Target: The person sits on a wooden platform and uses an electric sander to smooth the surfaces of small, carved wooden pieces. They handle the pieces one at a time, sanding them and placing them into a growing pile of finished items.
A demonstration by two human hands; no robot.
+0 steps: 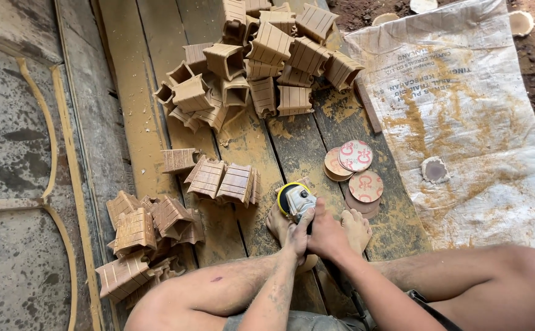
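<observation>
- Right hand (327, 236) keeps its grip closed around the angle grinder (297, 202), at the frame's 6 o'clock
- Left hand (299, 236) clasps the same grinder body
- Sanding discs (354, 165) lie at its 2 o'clock on the plank floor (139, 92)
- Ribbed wooden blocks (221, 181) sit at 10 o'clock

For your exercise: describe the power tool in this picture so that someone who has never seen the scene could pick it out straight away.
Start at the wooden plank floor strewn with ridged wooden blocks. Near its lower middle, both hands, the left hand and the right hand, meet above the person's bare feet. The angle grinder they grip has a grey metal head and a yellow guard, the only yellow thing among the brown pieces.
</observation>
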